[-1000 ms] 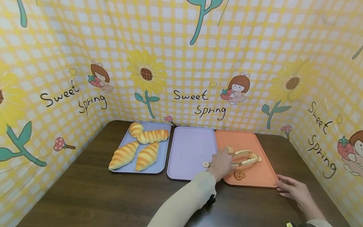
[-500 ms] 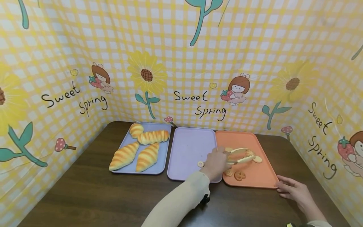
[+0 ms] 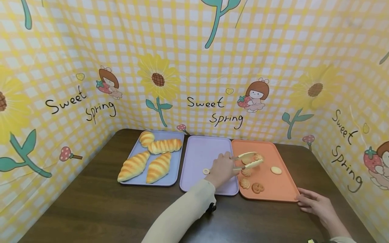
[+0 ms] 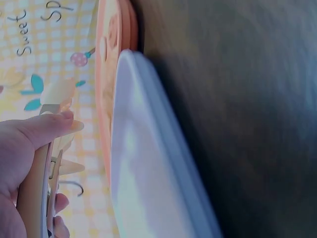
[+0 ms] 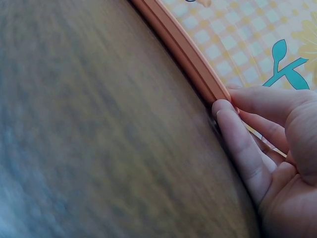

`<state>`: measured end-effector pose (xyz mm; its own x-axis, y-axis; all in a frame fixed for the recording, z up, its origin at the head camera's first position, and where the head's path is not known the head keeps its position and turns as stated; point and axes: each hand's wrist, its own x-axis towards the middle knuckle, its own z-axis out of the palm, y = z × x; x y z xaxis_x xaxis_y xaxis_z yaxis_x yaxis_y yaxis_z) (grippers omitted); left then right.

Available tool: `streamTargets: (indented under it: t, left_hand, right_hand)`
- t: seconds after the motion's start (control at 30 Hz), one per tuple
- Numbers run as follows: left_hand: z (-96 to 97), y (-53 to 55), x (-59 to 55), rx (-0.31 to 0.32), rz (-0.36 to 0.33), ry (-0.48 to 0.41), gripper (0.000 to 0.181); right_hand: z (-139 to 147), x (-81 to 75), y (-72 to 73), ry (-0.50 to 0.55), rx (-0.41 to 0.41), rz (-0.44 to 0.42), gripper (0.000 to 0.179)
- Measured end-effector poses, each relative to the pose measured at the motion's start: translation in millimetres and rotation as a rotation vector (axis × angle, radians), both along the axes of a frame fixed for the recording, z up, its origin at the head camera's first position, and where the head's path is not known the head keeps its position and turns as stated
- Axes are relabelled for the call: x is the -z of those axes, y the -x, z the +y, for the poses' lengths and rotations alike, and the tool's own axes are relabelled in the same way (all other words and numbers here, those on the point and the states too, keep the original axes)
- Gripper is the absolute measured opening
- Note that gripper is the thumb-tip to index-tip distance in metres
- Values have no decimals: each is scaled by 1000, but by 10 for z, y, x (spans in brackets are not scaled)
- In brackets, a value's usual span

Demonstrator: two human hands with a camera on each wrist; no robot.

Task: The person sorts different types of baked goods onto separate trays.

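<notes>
My left hand (image 3: 221,170) grips a pair of food tongs (image 3: 253,164) over the seam between the purple tray (image 3: 197,148) and the orange tray (image 3: 287,189). Between the tong tips is a small brown cookie (image 3: 258,157), raised above the orange tray. In the left wrist view the thumb lies along the tongs (image 4: 33,183). Below lie swirl cookies (image 3: 244,183), a pretzel-shaped cookie (image 3: 258,188) and a pale oval cookie (image 3: 276,170); others are partly hidden by the tongs. My right hand (image 3: 317,204) pinches the orange tray's near right corner, thumb and fingers on its rim (image 5: 193,64).
A blue tray (image 3: 173,177) on the left bears several breads (image 3: 158,167). The three trays stand side by side on a dark wooden table (image 3: 100,209). A yellow checked cloth (image 3: 194,67) hangs behind and at both sides.
My left hand has moved left with the tongs, carrying the cookie from the right part of the orange tray toward the purple tray. The oval cookie has come into view. My right hand stays put.
</notes>
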<state>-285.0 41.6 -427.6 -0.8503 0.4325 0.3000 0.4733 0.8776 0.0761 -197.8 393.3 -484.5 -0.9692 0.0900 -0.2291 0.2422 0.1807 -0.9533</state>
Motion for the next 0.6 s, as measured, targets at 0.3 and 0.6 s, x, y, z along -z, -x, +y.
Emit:
streamTargets:
  t: [0.3,0.6]
  left_hand:
    - [-214,89,-56,-32,-20,-38,54]
    - [-427,204,0,-87,-30,-51,55]
  right_hand:
    - [13,-12,2,-3,-6,9,34]
    - [-6,20,3,-5,-3,34,38]
